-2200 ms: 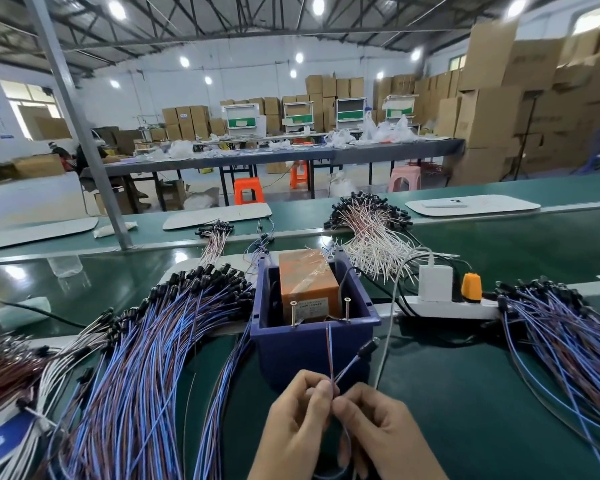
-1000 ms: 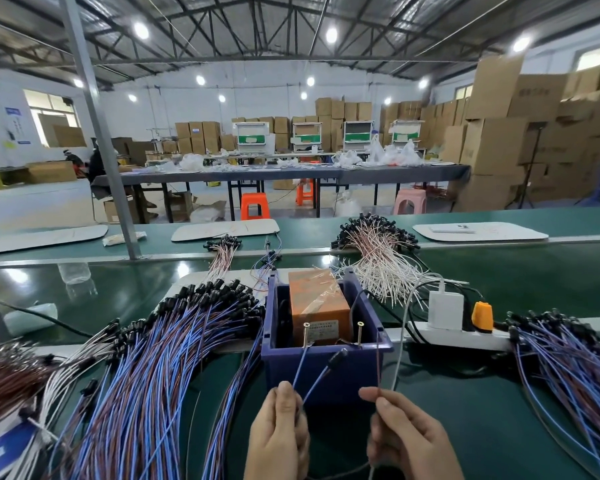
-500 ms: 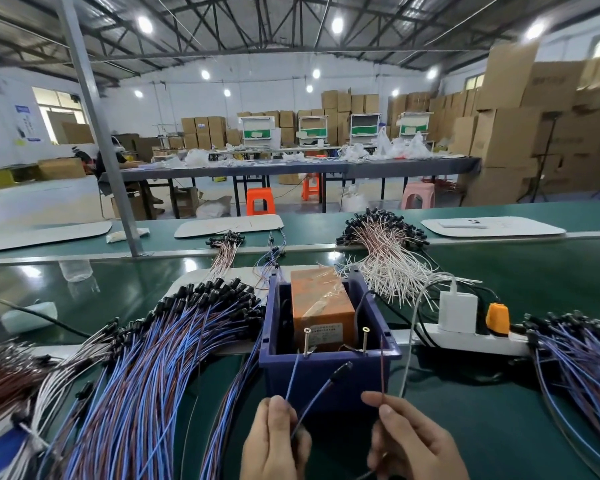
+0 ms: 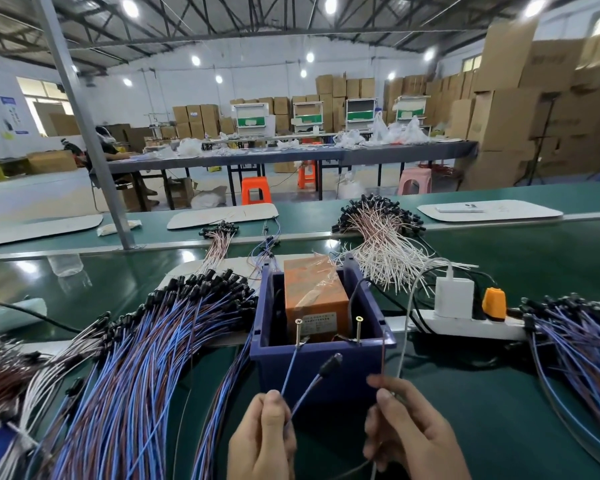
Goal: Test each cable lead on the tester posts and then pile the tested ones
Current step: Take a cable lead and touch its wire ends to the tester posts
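Green bench (image 4: 499,393), near edge: blue lead (image 4: 289,370) pinched by left hand (image 4: 262,441), touched to left post (image 4: 298,332); brown lead (image 4: 382,358) pinched by right hand (image 4: 409,441), short of right post (image 4: 359,329). Bundles (image 4: 136,358) likely mostly untested.

Person's two bare hands seen from above: L hand (image 4: 262,441) & R hand (image 4: 413,441), each w/ bare wrist; slim fingers, creased knuckles; cut off at view's bottom edge.

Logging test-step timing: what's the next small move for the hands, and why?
Probably nudge the right hand left so its brown wire tip meets the right post. The left hand holds the blue wire against the left post, but the brown tip stands by the bin rim, right of its post and seemingly apart.
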Motion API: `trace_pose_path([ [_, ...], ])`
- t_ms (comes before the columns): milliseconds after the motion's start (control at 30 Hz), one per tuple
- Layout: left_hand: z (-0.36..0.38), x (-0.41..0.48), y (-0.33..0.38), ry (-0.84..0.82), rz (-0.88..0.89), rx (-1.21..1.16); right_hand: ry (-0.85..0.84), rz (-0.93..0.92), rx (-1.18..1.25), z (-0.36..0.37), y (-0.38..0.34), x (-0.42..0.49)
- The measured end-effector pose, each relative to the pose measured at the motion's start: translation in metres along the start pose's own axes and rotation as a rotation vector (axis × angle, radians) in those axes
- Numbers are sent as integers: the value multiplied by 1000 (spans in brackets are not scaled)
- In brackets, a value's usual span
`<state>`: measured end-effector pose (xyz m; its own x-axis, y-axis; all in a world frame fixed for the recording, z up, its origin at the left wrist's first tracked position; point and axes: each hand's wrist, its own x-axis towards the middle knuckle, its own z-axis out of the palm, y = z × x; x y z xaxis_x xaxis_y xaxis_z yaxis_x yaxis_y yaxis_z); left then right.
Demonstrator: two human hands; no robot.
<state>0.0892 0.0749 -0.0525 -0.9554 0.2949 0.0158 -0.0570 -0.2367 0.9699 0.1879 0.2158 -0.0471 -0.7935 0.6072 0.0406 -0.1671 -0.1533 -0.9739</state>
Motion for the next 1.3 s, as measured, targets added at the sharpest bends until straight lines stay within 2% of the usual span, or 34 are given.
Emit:
trace_pose_path([
  [367,-3,-10,9,7,143,172,0,-41,11,5,-1,-1],
  [633,-6,-13,9,-58,140,217,-16,-38,-22,8,-3,-5],
  [1300,-6,-15,9,-38,179,268,-42,-46,-9,8,-1,-7],
])
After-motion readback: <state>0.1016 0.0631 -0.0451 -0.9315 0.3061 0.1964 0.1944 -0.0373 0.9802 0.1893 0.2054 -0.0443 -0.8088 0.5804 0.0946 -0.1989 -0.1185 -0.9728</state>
